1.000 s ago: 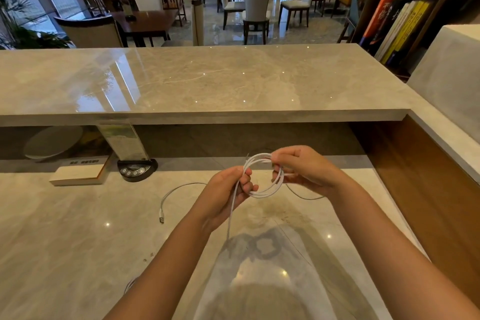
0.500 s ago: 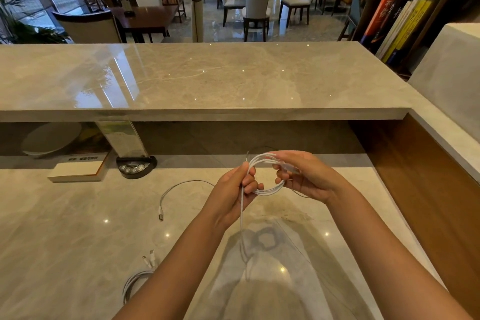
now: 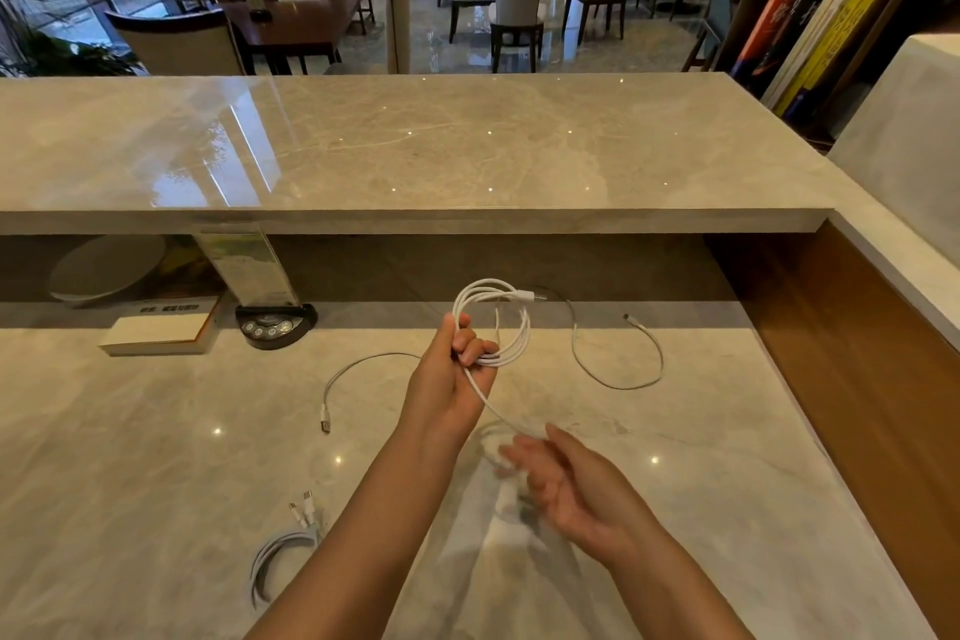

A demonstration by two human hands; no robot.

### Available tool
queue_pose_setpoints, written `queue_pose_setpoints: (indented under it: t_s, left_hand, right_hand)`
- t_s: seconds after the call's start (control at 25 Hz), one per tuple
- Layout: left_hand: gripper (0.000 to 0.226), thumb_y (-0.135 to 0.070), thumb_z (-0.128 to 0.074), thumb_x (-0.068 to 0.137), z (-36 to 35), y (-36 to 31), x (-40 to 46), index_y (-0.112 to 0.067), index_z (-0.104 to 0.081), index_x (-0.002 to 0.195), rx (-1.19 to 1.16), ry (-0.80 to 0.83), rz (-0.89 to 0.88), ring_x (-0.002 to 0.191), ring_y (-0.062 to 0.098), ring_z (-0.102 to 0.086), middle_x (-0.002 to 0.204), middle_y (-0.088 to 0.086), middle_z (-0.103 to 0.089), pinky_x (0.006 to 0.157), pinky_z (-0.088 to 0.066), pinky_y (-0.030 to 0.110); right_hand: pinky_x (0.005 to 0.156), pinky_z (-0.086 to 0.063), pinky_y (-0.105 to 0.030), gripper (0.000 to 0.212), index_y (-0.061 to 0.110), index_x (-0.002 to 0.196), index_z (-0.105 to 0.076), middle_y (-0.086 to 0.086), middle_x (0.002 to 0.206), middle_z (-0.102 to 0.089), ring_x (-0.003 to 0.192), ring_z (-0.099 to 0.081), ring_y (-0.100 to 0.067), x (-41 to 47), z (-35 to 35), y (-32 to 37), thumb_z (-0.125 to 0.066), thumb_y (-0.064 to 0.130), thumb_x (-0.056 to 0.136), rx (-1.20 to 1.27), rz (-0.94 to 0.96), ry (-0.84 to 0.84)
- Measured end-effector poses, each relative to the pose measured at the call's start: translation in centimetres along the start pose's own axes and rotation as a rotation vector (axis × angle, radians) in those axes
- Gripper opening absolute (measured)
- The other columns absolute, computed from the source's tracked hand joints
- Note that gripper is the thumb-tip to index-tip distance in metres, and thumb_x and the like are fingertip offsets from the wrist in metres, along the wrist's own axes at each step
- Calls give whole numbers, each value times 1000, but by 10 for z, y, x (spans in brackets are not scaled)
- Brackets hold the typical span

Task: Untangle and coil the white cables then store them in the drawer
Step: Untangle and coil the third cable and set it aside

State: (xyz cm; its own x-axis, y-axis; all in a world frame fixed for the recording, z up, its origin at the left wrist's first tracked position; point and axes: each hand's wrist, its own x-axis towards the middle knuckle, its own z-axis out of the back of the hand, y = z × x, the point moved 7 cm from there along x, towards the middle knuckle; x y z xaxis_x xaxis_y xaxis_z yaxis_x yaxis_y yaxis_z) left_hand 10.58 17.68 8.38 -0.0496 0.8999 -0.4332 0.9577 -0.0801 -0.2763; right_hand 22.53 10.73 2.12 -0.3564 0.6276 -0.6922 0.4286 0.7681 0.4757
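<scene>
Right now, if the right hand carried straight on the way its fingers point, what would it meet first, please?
The right hand is blurred; its fingers point up-left, so probably the loose cable strand hanging from the left hand's coil. Depth is unclear.

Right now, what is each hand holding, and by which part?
The left hand grips the coiled white cable at the bottom of its loops. The right hand is blurred; the loose tail runs to its fingers, but a hold cannot be told.

Your left hand [image 3: 452, 374] holds the looped white cable [image 3: 493, 322] above the counter [image 3: 156, 457]. Its loose end runs down to your blurry right hand [image 3: 566, 483]. Another coiled cable [image 3: 280, 556] lies nearby.
</scene>
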Motion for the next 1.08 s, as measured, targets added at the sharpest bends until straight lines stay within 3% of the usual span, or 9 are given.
queue_pose_setpoints:
  t_s: [0.12,0.36,0.44,0.56,0.68,0.76,0.88,0.96,1.08]
  left_hand:
    - [31,-21,-36,100,8,2,-6,-7,-51,78,157,5,7,34,7,-34,43,-4,-40,59,-39,18]
    - [29,-20,-35,100,25,-1,-9,-9,-49,77,211,-22,47,33,6,-30,44,-5,-36,59,-38,19]
    - [31,-21,-35,100,24,0,-10,-9,-48,75,149,-21,55,32,6,-28,43,-5,-35,47,-41,17]
    - [33,-22,-34,100,17,6,-9,-10,-49,73,142,1,94,31,6,-28,43,-5,-33,42,-40,16]
    - [33,-21,-32,100,17,18,-10,-10,-47,73,200,13,153,30,5,-27,40,-5,-33,39,-39,16]
    - [33,-20,-32,100,21,22,-10,-9,-47,73,211,-3,168,29,6,-27,40,-5,-32,37,-37,15]
    - [34,-20,-33,100,28,20,-9,-8,-46,72,182,-54,149,27,6,-26,38,-3,-32,36,-40,14]
    - [34,-20,-33,101,30,19,-8,-8,-46,71,178,-81,136,26,6,-25,36,-3,-32,40,-46,17]
    - [35,-21,-34,100,33,24,-8,-8,-47,71,145,-110,160,27,6,-25,36,-3,-32,48,-46,19]
  right_hand:
    - [28,-29,-12,14,1,98,-56,-6,60,-64,32,-41,-4,11,12,35,-43,5,94,372,190,-77]
    - [28,-27,-12,15,8,104,-56,-2,68,-45,33,-37,-3,7,31,78,-43,8,95,334,299,-110]
    - [31,-27,-13,19,9,106,-58,-2,66,-44,36,-36,-4,1,32,88,-42,8,96,16,377,-134]
    - [39,-30,-17,29,18,103,-61,-2,66,-47,40,-40,-7,-3,11,85,-36,4,96,-787,469,-179]
    - [49,-34,-17,37,31,76,-58,4,59,-52,40,-45,-1,-6,-20,81,-39,5,93,-1175,606,-171]
    - [52,-38,-16,32,28,76,-59,6,58,-55,46,-48,1,-12,-32,81,-43,6,92,-1193,711,-173]
    - [62,-50,-22,45,34,111,-39,2,81,-63,64,-59,-6,-21,-37,71,-48,-3,87,-839,841,-92]
    - [72,-54,-22,56,36,113,-31,2,99,-61,80,-63,-8,-24,-39,61,-56,-5,83,-761,918,-56]
    - [77,-53,-16,35,41,100,-46,17,103,-54,93,-58,-2,-26,-42,58,-61,13,86,-925,1056,-94]
